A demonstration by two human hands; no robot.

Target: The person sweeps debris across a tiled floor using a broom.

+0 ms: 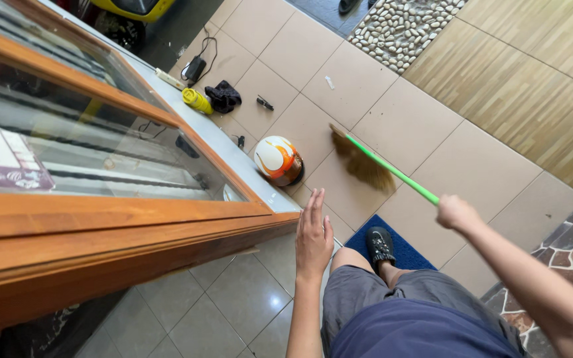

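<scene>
One broom (379, 166), gripped by the closed right hand (454, 212), sweeps open tiles beside one helmet (278, 160). The left hand (314, 235), flat, open and empty, hovers near the wooden door (121, 225) edge.

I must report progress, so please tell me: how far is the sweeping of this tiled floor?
Done: no gathered dirt pile shows. In hand: the right hand grips the green-handled broom, its bristles on the beige tiles. The left hand is open, fingers flat, near the wooden door frame. Left: the helmet, yellow bottle and black cloth lie on the floor.
</scene>
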